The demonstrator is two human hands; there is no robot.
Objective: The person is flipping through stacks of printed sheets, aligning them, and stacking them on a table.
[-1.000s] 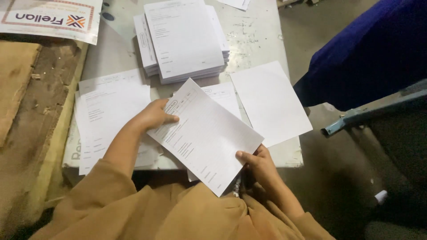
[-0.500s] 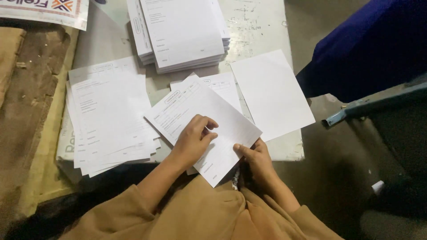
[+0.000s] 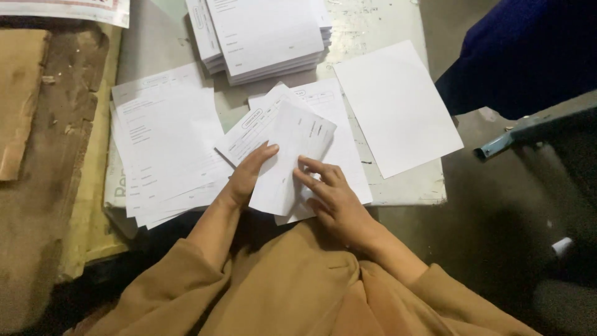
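1. Worn and scuffed, the pale table fills the upper middle of the frame, with rough brown boards and cardboard along the left edge and a dark floor at the right.
2. At the centre of the frame lies the folded sheet, a white printed form bent over on itself and resting on other loose forms.
3. The left hand lies flat and open on the fold's left edge, fingers together, pressing rather than gripping.
4. The right hand is spread open too, its fingertips resting on the lower right part of the same sheet; neither hand closes around anything.
5. To my eye the paper is light, thin and limp: it would slide easily on the sheets beneath and crease wherever it is pinched, so the edges and the fold line look like the sensible places to take it, with a flat palm holding it down.
6. A fanned pile of forms sits at the left, a squared stack at the top, and a blank sheet at the right, apart from the hands.
7. Someone's dark blue sleeve shows at the upper right.
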